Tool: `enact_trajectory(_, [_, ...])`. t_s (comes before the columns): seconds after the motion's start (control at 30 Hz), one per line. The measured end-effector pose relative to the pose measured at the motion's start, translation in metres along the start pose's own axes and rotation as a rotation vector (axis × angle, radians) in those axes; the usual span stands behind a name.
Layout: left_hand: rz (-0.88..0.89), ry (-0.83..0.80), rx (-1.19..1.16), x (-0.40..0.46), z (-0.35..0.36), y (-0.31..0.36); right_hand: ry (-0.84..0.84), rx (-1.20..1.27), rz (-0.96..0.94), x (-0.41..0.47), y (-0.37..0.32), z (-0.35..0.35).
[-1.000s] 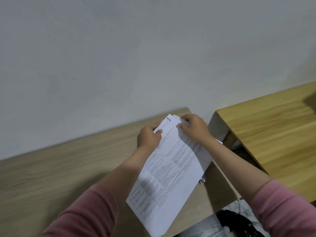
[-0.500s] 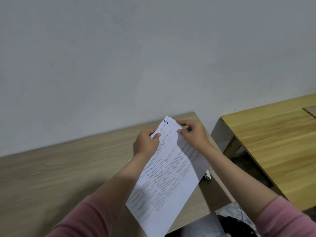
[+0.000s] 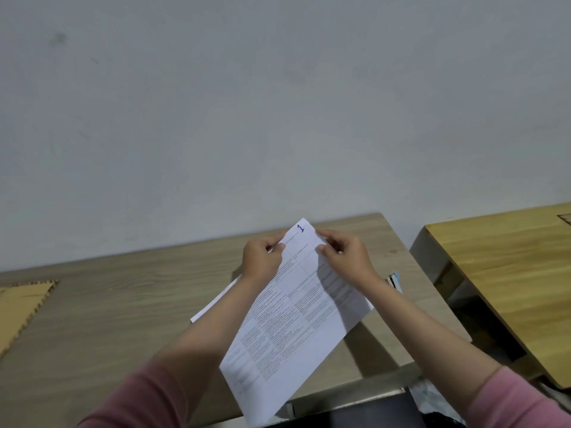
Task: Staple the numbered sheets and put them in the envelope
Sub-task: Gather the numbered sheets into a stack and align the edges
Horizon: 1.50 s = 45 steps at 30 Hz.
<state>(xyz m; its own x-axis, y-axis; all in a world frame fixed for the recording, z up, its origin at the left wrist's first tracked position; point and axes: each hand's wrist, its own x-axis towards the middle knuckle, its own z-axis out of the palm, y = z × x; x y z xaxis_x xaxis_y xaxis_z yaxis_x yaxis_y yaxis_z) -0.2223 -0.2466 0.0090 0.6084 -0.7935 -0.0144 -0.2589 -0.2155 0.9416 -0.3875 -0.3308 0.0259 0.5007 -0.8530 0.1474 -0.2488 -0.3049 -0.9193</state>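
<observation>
From the head view: numbered sheets (image 3: 296,307) held up above the pale wood-grain tabletop (image 3: 117,307), tilted, far corner marked with a blue "1", top face printed with a grid of small text blocks too fine to read. Left hand (image 3: 261,261) pinching the upper left edge of the paper between thumb and curled fingers; right hand (image 3: 346,257) pinching the upper right edge the same way, thumb laid flat on the printed face. Thin, smooth, white paper, slightly bowed, near edge overhanging the front of the tabletop. Behind the left forearm, the straight edge of another white sheet (image 3: 213,307) lying flat on the wood. Beyond the right wrist, a small blue-and-white object (image 3: 395,281), mostly hidden, not identifiable. At far left, a tan flat piece with a toothed, jigsaw-like edge (image 3: 21,307). To the right, across a gap, a second tabletop (image 3: 509,273) in warmer, glossier yellow wood with rounded corners. Pink knit sleeves (image 3: 522,400) on both arms. Plain matte grey wall (image 3: 278,103) behind.
</observation>
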Motion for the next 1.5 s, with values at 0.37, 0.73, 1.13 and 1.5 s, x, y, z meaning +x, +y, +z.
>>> enact_trajectory(0.37, [0.375,0.12,0.155,-0.022,-0.061,0.074,0.202,0.181,-0.181,-0.02,-0.063,0.023])
enact_trajectory(0.73, [0.469,0.102,0.036,-0.037,-0.075,0.117,0.221,0.152,-0.318,-0.018,-0.101,0.01])
enact_trajectory(1.13, [0.483,0.13,-0.077,-0.041,-0.063,0.135,0.187,0.097,-0.358,-0.023,-0.106,0.005])
enact_trajectory(1.5, [0.398,-0.031,-0.082,-0.051,-0.065,0.134,0.085,0.048,-0.368,-0.041,-0.098,0.001])
